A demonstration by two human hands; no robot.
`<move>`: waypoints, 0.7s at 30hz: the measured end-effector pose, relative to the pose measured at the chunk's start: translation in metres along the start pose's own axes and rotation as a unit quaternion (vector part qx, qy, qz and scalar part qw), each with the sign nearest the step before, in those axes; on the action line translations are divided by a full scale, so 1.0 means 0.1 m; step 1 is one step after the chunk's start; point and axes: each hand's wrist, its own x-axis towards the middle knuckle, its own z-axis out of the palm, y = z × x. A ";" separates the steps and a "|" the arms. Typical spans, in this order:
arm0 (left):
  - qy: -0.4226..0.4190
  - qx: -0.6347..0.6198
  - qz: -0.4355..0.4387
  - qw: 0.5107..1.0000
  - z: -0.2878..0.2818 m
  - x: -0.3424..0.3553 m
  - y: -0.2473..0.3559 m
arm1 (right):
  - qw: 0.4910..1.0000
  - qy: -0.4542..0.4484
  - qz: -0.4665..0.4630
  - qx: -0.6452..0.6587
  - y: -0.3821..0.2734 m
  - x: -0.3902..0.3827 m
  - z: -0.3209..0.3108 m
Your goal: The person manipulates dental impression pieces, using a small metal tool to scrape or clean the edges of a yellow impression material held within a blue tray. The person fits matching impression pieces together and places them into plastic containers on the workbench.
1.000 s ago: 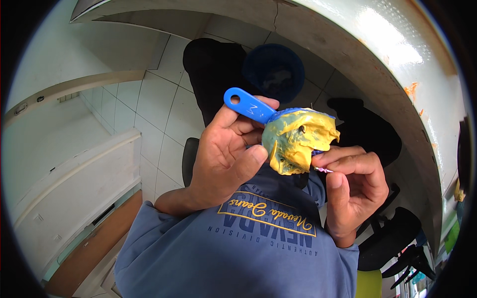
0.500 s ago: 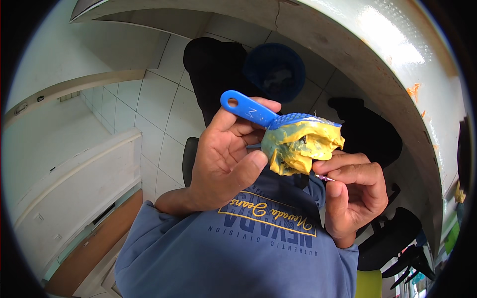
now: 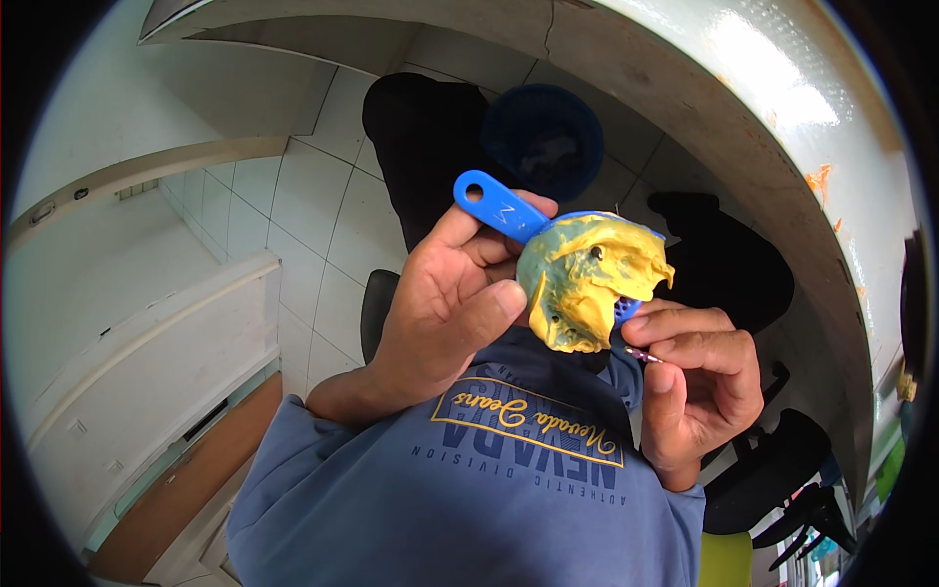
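Note:
A blue perforated dental impression tray with a holed handle carries a thick, uneven mass of yellow and teal putty, with small dark spots in it. My left hand grips the tray from the left, fingers behind the handle and thumb at the putty's edge. At the tray's lower right, my right hand pinches a small, thin metallic piece with some pink on it between thumb and fingers; its exact kind is too small to tell.
A curved white counter with orange smears arches above my dark-clothed legs. Under it a blue plastic bucket stands on the tiled floor. A white panel is at the left, a black chair part at lower right.
The tray tilted up half a second ago and is now turned back, showing more of the putty's face and the blue mesh at lower right. My right hand has shifted slightly down.

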 end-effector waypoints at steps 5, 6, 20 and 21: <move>-0.007 0.003 0.006 1.000 0.02 0.00 0.01 | 1.000 -0.009 -0.009 -0.020 -0.01 0.01 0.01; -0.008 0.012 0.011 1.000 0.02 0.00 0.01 | 1.000 -0.010 -0.010 -0.019 -0.01 0.01 0.01; -0.027 0.043 0.024 0.998 0.09 0.02 -0.03 | 0.999 0.001 -0.015 -0.034 -0.05 -0.05 -0.09; -0.026 0.036 0.019 0.999 0.10 0.02 -0.03 | 0.999 0.003 -0.014 -0.034 -0.05 -0.06 -0.10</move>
